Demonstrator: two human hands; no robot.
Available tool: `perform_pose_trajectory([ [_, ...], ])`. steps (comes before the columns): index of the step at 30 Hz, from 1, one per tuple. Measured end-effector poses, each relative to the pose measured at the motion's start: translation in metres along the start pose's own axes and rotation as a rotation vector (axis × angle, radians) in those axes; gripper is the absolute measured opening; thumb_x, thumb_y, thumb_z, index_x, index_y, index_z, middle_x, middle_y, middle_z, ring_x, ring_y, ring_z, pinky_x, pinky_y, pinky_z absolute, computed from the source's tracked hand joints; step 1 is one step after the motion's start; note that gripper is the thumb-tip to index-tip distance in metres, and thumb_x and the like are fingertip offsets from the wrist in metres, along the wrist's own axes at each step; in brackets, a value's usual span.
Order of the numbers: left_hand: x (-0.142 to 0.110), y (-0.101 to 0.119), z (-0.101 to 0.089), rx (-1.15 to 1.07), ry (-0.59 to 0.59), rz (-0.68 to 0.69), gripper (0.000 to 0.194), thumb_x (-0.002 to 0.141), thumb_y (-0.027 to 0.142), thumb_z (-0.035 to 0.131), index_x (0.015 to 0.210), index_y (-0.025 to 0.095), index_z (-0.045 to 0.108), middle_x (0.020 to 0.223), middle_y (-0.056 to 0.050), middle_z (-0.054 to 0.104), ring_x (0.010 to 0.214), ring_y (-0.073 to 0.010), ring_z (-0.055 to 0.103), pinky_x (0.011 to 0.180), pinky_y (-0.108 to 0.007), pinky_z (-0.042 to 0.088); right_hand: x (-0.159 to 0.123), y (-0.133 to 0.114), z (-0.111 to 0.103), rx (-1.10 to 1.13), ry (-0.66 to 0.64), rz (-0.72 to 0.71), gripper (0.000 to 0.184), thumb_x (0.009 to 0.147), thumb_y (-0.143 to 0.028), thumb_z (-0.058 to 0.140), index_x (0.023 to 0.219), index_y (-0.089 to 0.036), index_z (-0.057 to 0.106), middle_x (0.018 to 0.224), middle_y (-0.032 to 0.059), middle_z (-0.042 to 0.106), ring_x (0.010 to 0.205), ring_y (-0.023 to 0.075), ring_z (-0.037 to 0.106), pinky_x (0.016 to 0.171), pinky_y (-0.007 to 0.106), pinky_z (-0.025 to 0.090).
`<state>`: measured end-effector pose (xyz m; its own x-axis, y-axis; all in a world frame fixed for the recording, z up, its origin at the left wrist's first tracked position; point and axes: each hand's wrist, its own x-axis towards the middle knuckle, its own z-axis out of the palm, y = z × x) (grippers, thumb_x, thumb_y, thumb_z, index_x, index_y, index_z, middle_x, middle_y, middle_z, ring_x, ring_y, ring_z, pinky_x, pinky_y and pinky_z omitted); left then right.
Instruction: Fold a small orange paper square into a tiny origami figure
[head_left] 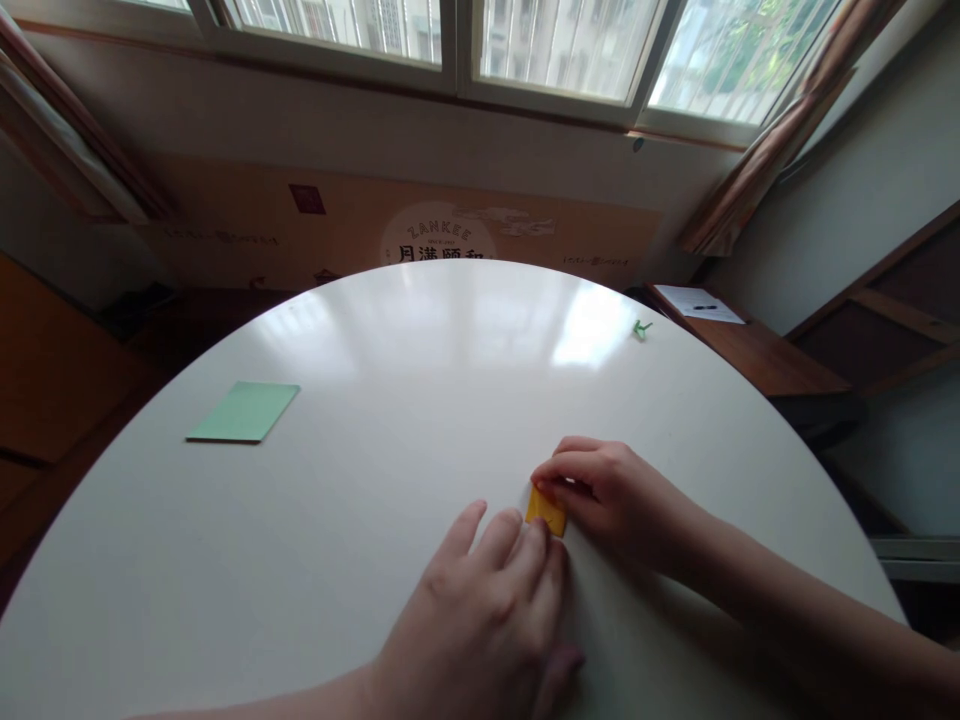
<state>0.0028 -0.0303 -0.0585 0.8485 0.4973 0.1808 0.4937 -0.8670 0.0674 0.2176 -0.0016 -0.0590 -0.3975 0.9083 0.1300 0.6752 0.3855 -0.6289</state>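
Observation:
A small folded piece of yellow paper (545,510) lies on the round white table (390,400), near its front. My right hand (615,495) curls over the paper's far edge, its fingertips pinched on it. My left hand (487,610) lies flat with its fingers stretched out, their tips pressing the paper's near edge. Most of the paper is hidden under the two hands.
A green sheet of paper (244,411) lies at the table's left. A tiny green folded shape (641,327) sits near the far right rim. Beyond it stands a wooden side desk (757,350) with a white sheet and a pen. Windows and curtains line the back wall.

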Motion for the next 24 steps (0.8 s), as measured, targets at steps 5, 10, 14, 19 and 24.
perform_pose_trajectory([
  [5, 0.008, -0.017, -0.006, -0.195, -0.056, 0.027, 0.046, 0.092, 0.039, 0.061, 0.131, 0.014, 0.059, 0.115, -0.009, 0.070, 0.103, -0.0278, 0.062, 0.102, -0.047, 0.046, -0.003, 0.012, -0.026, -0.149, -0.033, -0.106, 0.023, 0.093, -0.018, 0.064, 0.112, -0.025, 0.076, 0.096, 0.0049, 0.072, 0.083, 0.0164, 0.065, 0.073, 0.027, 0.048],
  [10, 0.009, -0.029, -0.013, -0.230, -0.075, 0.094, 0.038, 0.093, 0.034, 0.061, 0.126, 0.015, 0.062, 0.113, -0.008, 0.070, 0.102, -0.0258, 0.063, 0.110, -0.045, 0.043, -0.004, 0.013, -0.038, -0.166, -0.174, -0.233, 0.030, 0.086, -0.016, 0.073, 0.114, -0.028, 0.076, 0.095, 0.0039, 0.070, 0.087, 0.0173, 0.063, 0.077, 0.029, 0.047],
  [14, 0.012, -0.035, -0.019, -0.240, -0.129, 0.121, 0.032, 0.092, 0.032, 0.063, 0.122, 0.019, 0.064, 0.112, -0.006, 0.069, 0.103, -0.0238, 0.064, 0.105, -0.040, 0.047, -0.003, 0.013, -0.039, -0.179, -0.207, -0.243, 0.030, 0.086, -0.016, 0.074, 0.114, -0.029, 0.075, 0.096, 0.0031, 0.069, 0.089, 0.0174, 0.062, 0.079, 0.029, 0.047],
  [19, 0.017, -0.044, -0.020, -0.261, -0.125, 0.167, 0.043, 0.091, 0.037, 0.067, 0.129, 0.021, 0.060, 0.121, -0.006, 0.069, 0.117, -0.0235, 0.061, 0.118, -0.045, 0.032, -0.003, 0.015, -0.040, -0.183, -0.231, -0.267, 0.024, 0.092, -0.021, 0.071, 0.113, -0.029, 0.076, 0.094, 0.0034, 0.069, 0.086, 0.0163, 0.061, 0.076, 0.028, 0.046],
  [24, 0.018, -0.049, -0.021, -0.230, -0.130, 0.194, 0.045, 0.089, 0.041, 0.070, 0.130, 0.023, 0.062, 0.127, -0.005, 0.068, 0.125, -0.0261, 0.056, 0.118, -0.046, 0.032, -0.003, 0.015, -0.037, -0.173, -0.223, -0.271, 0.021, 0.093, -0.025, 0.071, 0.112, -0.031, 0.077, 0.091, 0.0022, 0.069, 0.083, 0.0154, 0.061, 0.074, 0.027, 0.045],
])
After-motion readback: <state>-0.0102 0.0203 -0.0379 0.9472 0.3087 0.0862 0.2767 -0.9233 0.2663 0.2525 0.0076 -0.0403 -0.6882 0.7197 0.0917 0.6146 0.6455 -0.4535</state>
